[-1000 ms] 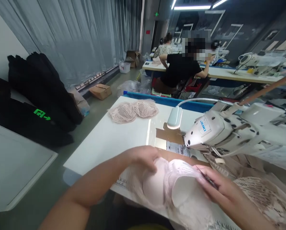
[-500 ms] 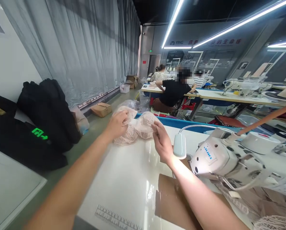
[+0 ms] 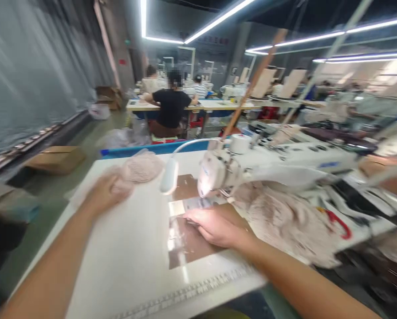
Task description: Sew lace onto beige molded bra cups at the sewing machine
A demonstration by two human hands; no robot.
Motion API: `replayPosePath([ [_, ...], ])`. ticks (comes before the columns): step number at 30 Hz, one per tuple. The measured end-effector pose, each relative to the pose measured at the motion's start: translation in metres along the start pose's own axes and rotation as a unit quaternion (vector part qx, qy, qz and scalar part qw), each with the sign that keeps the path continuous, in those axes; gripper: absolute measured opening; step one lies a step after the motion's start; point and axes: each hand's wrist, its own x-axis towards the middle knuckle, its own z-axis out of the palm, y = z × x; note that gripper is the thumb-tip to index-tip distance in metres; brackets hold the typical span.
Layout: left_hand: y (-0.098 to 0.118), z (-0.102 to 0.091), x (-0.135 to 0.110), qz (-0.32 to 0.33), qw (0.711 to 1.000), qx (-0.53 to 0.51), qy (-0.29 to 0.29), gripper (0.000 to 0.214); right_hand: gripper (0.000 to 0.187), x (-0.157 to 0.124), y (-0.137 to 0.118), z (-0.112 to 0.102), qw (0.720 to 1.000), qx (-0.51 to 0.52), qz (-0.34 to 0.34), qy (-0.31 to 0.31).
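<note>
On the left part of the white table, my left hand (image 3: 107,190) is blurred, its fingers closed on a bunch of pale pink lacy fabric (image 3: 141,167). That bunch rests near the table's far edge. My right hand (image 3: 214,226) is over the brown patch of the table, just in front of the sewing machine head (image 3: 213,170). Its fingers are pressed together, with a small dark thing partly showing under them that I cannot make out. To the right of the machine head lies a heap of pale pink lacy fabric (image 3: 288,217).
A small lamp (image 3: 170,176) on a bent neck stands left of the machine head. A printed ruler (image 3: 185,292) runs along the table's near edge. On the floor at left is a cardboard box (image 3: 55,159). A person in black (image 3: 170,108) sits at a farther table.
The view has swung to the right. My right hand has left the lacy bunch and moved right, to the front of the sewing machine. My left hand stays at the bunch.
</note>
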Motion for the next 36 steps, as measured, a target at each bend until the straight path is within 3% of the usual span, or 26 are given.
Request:
replayPosePath([
  [2, 0.000, -0.002, 0.002, 0.028, 0.993, 0.118, 0.011, 0.052, 0.029, -0.037, 0.007, -0.015, 0.996, -0.028, 0.076, 0.048],
  [5, 0.000, -0.004, -0.010, 0.088, 0.975, 0.201, 0.024, 0.049, 0.019, -0.091, 0.026, -0.037, 0.971, -0.073, 0.173, 0.146],
  [7, 0.005, -0.004, -0.025, 0.101, 0.974, 0.201, 0.015, 0.049, 0.021, -0.122, 0.040, -0.051, 0.936, -0.128, 0.227, 0.235],
  [9, 0.015, -0.002, -0.042, 0.094, 0.980, 0.175, -0.015, 0.050, 0.025, -0.146, 0.055, -0.064, 0.882, -0.190, 0.301, 0.310],
  [11, 0.034, 0.004, -0.058, 0.077, 0.984, 0.149, -0.061, 0.052, 0.024, -0.163, 0.066, -0.071, 0.845, -0.223, 0.353, 0.336],
  [14, 0.079, 0.020, -0.079, 0.065, 0.986, 0.100, -0.112, 0.050, 0.017, -0.173, 0.071, -0.070, 0.852, -0.211, 0.343, 0.335],
  [17, 0.134, 0.044, -0.093, 0.063, 0.975, -0.030, -0.210, 0.050, 0.016, -0.171, 0.060, -0.058, 0.875, -0.178, 0.229, 0.387],
  [20, 0.187, 0.076, -0.099, 0.034, 0.921, -0.231, -0.312, 0.047, 0.017, -0.162, 0.038, -0.038, 0.900, -0.112, 0.042, 0.419],
  [22, 0.219, 0.100, -0.099, -0.011, 0.866, -0.368, -0.337, 0.052, 0.022, -0.154, 0.022, -0.023, 0.915, -0.050, -0.054, 0.397],
  [25, 0.258, 0.130, -0.099, -0.063, 0.794, -0.449, -0.406, 0.052, 0.022, -0.146, -0.001, -0.002, 0.935, 0.017, -0.130, 0.329],
  [27, 0.274, 0.141, -0.101, -0.089, 0.761, -0.464, -0.444, 0.043, 0.016, -0.147, -0.012, 0.006, 0.945, 0.043, -0.161, 0.280],
  [30, 0.281, 0.140, -0.114, -0.090, 0.729, -0.484, -0.477, 0.032, 0.013, -0.157, -0.020, 0.005, 0.950, 0.108, -0.201, 0.215],
  [32, 0.274, 0.128, -0.126, -0.052, 0.691, -0.511, -0.508, 0.032, 0.020, -0.168, -0.019, -0.001, 0.940, 0.158, -0.206, 0.219],
  [34, 0.261, 0.110, -0.139, -0.006, 0.630, -0.579, -0.517, 0.033, 0.028, -0.179, -0.012, -0.007, 0.932, 0.183, -0.172, 0.260],
  [36, 0.246, 0.087, -0.150, 0.011, 0.585, -0.656, -0.477, 0.034, 0.027, -0.187, -0.001, -0.011, 0.933, 0.195, -0.090, 0.290],
])
